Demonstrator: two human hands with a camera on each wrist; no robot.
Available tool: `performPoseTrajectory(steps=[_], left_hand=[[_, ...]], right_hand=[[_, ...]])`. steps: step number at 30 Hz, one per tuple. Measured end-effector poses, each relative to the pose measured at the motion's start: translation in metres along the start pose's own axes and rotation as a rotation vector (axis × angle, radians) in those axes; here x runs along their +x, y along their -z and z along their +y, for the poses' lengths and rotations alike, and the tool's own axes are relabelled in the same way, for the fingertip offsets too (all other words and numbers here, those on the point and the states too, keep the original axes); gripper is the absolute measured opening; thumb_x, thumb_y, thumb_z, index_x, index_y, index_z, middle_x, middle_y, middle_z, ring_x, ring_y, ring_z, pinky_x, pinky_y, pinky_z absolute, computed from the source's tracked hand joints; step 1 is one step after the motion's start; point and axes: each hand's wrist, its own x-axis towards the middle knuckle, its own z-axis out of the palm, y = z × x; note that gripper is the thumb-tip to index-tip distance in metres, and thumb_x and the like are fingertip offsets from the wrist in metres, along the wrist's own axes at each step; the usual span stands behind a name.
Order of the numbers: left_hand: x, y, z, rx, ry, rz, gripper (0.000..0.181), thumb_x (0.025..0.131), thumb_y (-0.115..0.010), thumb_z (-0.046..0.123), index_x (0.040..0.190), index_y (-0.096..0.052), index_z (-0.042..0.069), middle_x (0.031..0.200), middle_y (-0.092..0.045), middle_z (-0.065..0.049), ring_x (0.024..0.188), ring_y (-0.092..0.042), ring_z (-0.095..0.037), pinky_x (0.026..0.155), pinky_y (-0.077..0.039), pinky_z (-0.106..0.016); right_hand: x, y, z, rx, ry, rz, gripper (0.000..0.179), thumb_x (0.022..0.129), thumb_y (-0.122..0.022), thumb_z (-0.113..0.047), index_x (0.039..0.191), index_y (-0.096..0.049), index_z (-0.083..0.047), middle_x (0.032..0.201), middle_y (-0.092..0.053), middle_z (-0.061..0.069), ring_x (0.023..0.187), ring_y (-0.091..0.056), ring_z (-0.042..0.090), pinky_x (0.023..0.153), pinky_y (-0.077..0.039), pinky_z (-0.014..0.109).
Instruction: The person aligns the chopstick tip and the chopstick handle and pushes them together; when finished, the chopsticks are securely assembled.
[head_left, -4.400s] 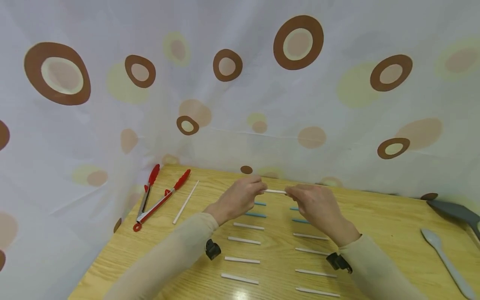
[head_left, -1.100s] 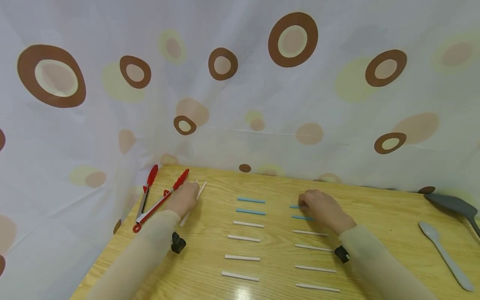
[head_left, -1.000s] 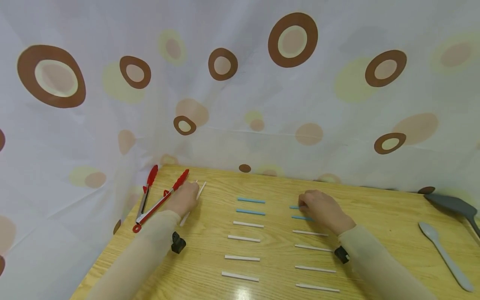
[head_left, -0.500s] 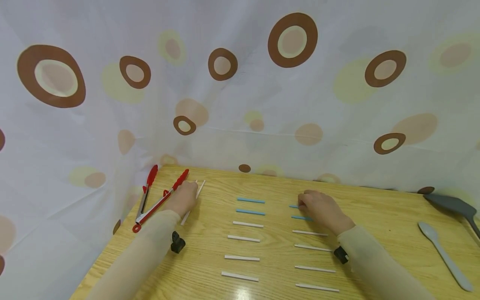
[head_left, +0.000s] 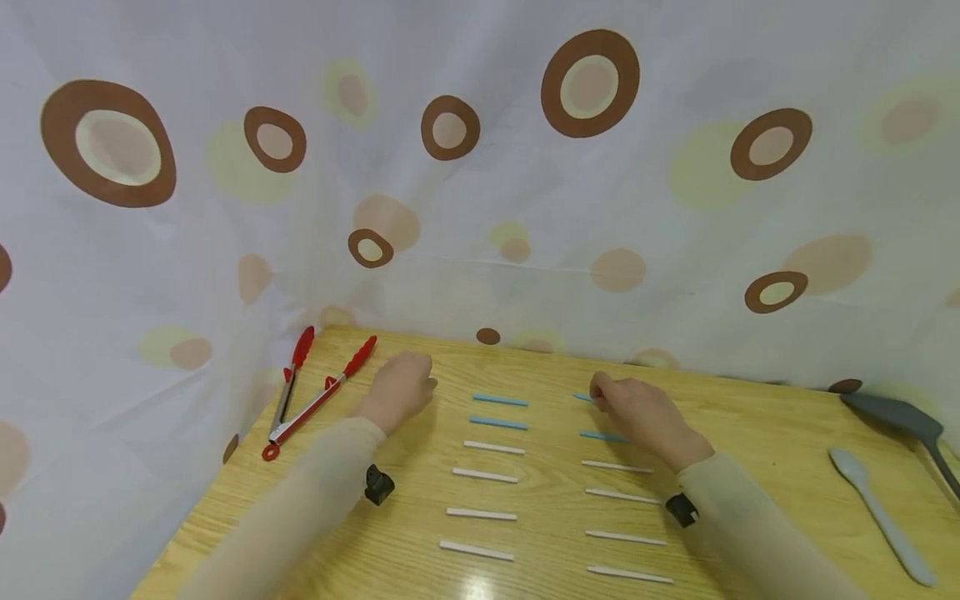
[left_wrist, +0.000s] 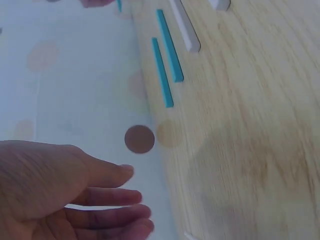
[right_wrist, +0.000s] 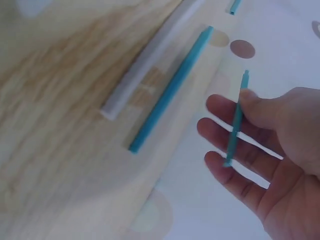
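My right hand (head_left: 647,414) pinches a slim blue stick (right_wrist: 234,132) between thumb and fingers, raised off the table in the right wrist view. Just in front of it lies another blue stick (head_left: 604,437). My left hand (head_left: 401,390) hovers over the table's left part; in the left wrist view its fingers (left_wrist: 107,196) are relaxed, with nothing between them. A white stick's tip (left_wrist: 190,236) shows at the bottom of that view; the rest is out of frame. Two blue sticks, one being the back blue stick (head_left: 499,400), lie between my hands.
White sticks (head_left: 483,476) lie in two columns towards the front. Red-tipped tongs (head_left: 311,408) spread at the left. At the right are a grey spoon (head_left: 879,512) and a dark spatula (head_left: 892,412). A spotted curtain (head_left: 495,208) borders the table's back and left.
My right hand has lifted a blue stick from the table. My left hand has moved right and away from the tongs; the white sticks beside them no longer show in the head view.
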Motion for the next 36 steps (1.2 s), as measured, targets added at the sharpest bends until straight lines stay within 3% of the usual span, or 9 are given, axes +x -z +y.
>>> performPoseTrajectory(steps=[3,8,11,15,20,24,29,33,36], left_hand=[[0.004,-0.002,0.010,-0.023,-0.060,0.015,0.013,0.095,-0.068,0.012,0.088,-0.063,0.001,0.080,-0.061,-0.007,0.074,-0.061,-0.022,0.066,-0.053,-0.034],[0.014,-0.012,0.025,-0.076,-0.213,0.043,0.018,0.092,-0.072,0.019,0.097,-0.067,0.003,0.090,-0.063,-0.007,0.083,-0.061,-0.022,0.071,-0.052,-0.032],[0.021,-0.022,0.033,-0.070,-0.290,0.022,0.025,0.090,-0.073,0.024,0.105,-0.068,0.004,0.098,-0.063,-0.007,0.088,-0.062,-0.022,0.075,-0.053,-0.031],[0.029,-0.035,0.040,-0.071,-0.356,-0.055,0.028,0.093,-0.070,0.026,0.113,-0.068,0.008,0.102,-0.061,-0.004,0.092,-0.060,-0.019,0.078,-0.051,-0.028],[0.036,-0.047,0.041,-0.100,-0.355,-0.098,0.027,0.094,-0.068,0.026,0.117,-0.066,0.011,0.102,-0.058,-0.001,0.091,-0.057,-0.016,0.079,-0.049,-0.026],[0.040,-0.054,0.041,-0.086,-0.323,-0.113,0.020,0.093,-0.070,0.025,0.109,-0.068,0.013,0.098,-0.058,0.001,0.085,-0.055,-0.013,0.075,-0.049,-0.024],[0.044,-0.059,0.044,-0.012,-0.333,-0.098,0.008,0.093,-0.071,0.021,0.097,-0.070,0.014,0.093,-0.059,0.003,0.085,-0.056,-0.012,0.072,-0.048,-0.023],[0.045,-0.059,0.047,0.023,-0.339,-0.078,0.006,0.097,-0.066,0.019,0.097,-0.063,0.014,0.092,-0.060,0.003,0.083,-0.057,-0.012,0.071,-0.048,-0.024],[0.043,-0.053,0.051,-0.050,-0.359,-0.069,0.007,0.100,-0.061,0.013,0.100,-0.054,0.013,0.092,-0.062,-0.001,0.081,-0.059,-0.013,0.069,-0.047,-0.025]], right_hand=[[0.005,0.002,-0.003,0.034,-0.030,-0.009,0.016,0.090,-0.073,-0.006,0.104,-0.065,-0.009,0.081,-0.069,0.000,0.064,-0.062,0.014,0.052,-0.049,0.030],[0.009,0.006,-0.009,0.043,-0.065,-0.028,0.014,0.090,-0.073,-0.007,0.104,-0.073,-0.010,0.092,-0.072,0.001,0.075,-0.067,0.019,0.063,-0.055,0.036],[0.010,0.008,-0.012,0.044,-0.057,-0.031,0.011,0.090,-0.072,-0.007,0.100,-0.074,-0.011,0.091,-0.071,0.000,0.076,-0.067,0.019,0.065,-0.055,0.036],[0.010,0.009,-0.016,0.046,-0.065,-0.047,0.009,0.090,-0.072,-0.006,0.097,-0.072,-0.012,0.089,-0.071,-0.001,0.076,-0.067,0.018,0.064,-0.055,0.035],[0.011,0.009,-0.018,0.034,-0.046,-0.060,0.010,0.090,-0.073,-0.006,0.096,-0.071,-0.015,0.089,-0.070,-0.002,0.076,-0.067,0.017,0.062,-0.054,0.033],[0.010,0.008,-0.019,0.036,-0.011,-0.064,0.011,0.088,-0.074,-0.006,0.094,-0.071,-0.014,0.088,-0.070,-0.002,0.074,-0.066,0.016,0.062,-0.054,0.032],[0.007,0.008,-0.019,0.053,-0.009,-0.080,0.009,0.088,-0.074,-0.006,0.093,-0.072,-0.013,0.086,-0.070,-0.003,0.073,-0.066,0.015,0.061,-0.054,0.031],[0.006,0.010,-0.017,0.063,-0.019,-0.081,0.008,0.090,-0.072,-0.006,0.095,-0.072,-0.012,0.087,-0.070,-0.002,0.074,-0.066,0.016,0.062,-0.054,0.032],[0.005,0.011,-0.016,0.054,-0.011,-0.066,0.010,0.090,-0.072,-0.004,0.096,-0.070,-0.012,0.088,-0.071,0.000,0.074,-0.067,0.017,0.062,-0.054,0.033]])
